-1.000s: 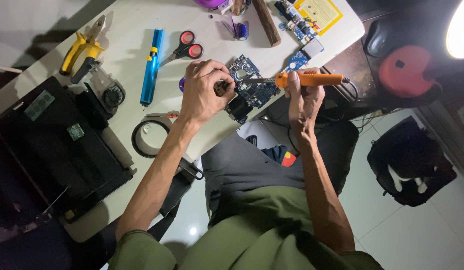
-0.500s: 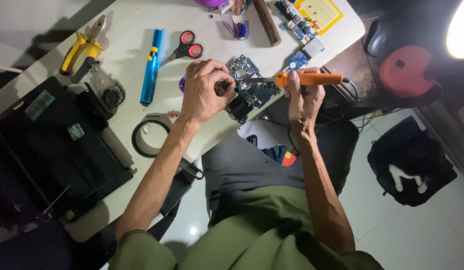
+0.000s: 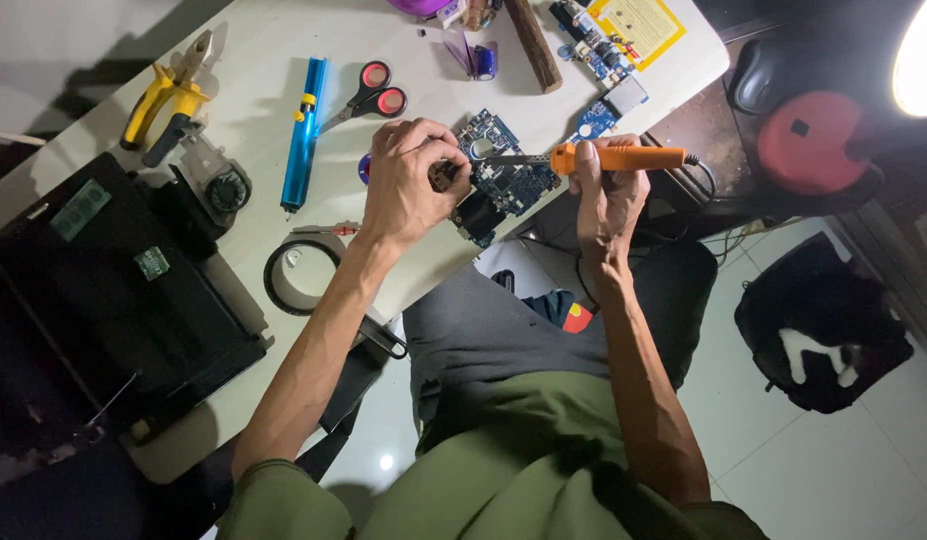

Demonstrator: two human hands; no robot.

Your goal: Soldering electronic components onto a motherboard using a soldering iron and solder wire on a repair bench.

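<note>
Overhead, both hands work at a blue board (image 3: 503,180) on the white desk (image 3: 263,110).
Left hand (image 3: 408,180), grip closed on a small dark part (image 3: 443,175), rests on the board; right hand (image 3: 603,190) clasps an orange iron (image 3: 613,157), tip over the board. Scissors (image 3: 368,92), blue pump (image 3: 305,130) and pliers (image 3: 168,100) lie left.

My left hand (image 3: 408,185) is curled into a loose fist, knuckles up, fingertips pinched together at its right edge. Its forearm runs long and bare, stretched diagonally up from my lower left. My right hand (image 3: 603,190) is closed in a grip, thumb on top, wrist bent slightly. That forearm rises nearly straight from my lap, elbow tucked close.
</note>
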